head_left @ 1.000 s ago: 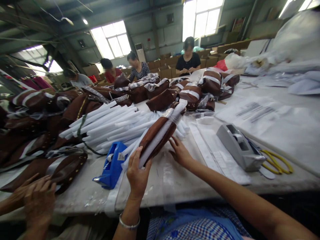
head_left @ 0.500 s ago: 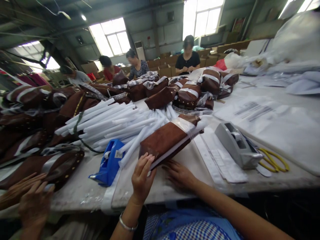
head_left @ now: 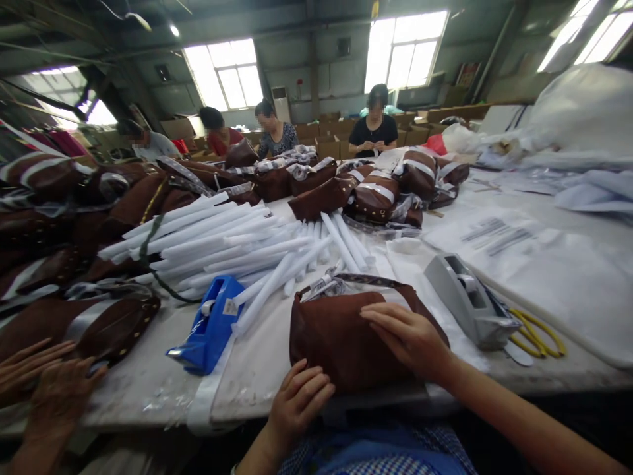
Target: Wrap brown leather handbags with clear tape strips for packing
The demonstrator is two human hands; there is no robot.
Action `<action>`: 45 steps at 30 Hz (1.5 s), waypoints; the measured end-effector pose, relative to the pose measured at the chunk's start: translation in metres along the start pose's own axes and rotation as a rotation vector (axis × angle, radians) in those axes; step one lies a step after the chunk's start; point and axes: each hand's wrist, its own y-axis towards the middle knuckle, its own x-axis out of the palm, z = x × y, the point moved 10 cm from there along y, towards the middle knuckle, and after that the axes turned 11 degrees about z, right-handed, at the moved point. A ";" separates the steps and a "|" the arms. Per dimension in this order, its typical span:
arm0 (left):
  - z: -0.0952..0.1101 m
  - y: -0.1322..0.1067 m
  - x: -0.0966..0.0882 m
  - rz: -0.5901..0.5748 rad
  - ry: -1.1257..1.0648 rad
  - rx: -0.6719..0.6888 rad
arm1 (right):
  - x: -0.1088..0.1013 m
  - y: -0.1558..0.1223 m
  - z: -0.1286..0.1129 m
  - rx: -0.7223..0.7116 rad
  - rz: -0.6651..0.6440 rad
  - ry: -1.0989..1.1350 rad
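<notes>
A brown suede bag lies flat on the white table right in front of me, its strap and metal fittings toward the far side. My right hand rests palm down on top of the bag, fingers stretched out. My left hand presses its fingers against the bag's near edge at the table's front. A pile of rolled white paper tubes lies just behind the bag.
A blue tape dispenser stands left of the bag, a grey one to the right with yellow-handled scissors. Heaps of brown bags cover the left and far side. Another person's hands work at the lower left; several people sit across.
The bag has come down from its tilted, upright hold and now lies flat before me. My right hand moved from under it onto its top; my left slid to its near edge.
</notes>
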 end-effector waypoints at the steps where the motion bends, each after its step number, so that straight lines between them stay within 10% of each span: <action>1: -0.001 -0.004 0.001 0.008 0.004 -0.015 | 0.009 0.009 0.022 0.087 -0.031 -0.013; 8: 0.003 -0.013 0.000 0.065 0.009 -0.017 | 0.101 0.064 0.071 -0.058 -0.546 0.058; 14: 0.003 -0.030 0.003 0.094 0.040 -0.046 | 0.120 0.075 0.076 -0.256 -0.766 -0.217; 38: -0.001 -0.034 0.004 0.099 0.034 -0.078 | 0.159 0.060 0.124 -0.069 -0.723 -0.358; 45: -0.003 -0.032 0.004 0.088 0.029 -0.108 | 0.117 0.068 0.097 -0.029 -0.668 -0.289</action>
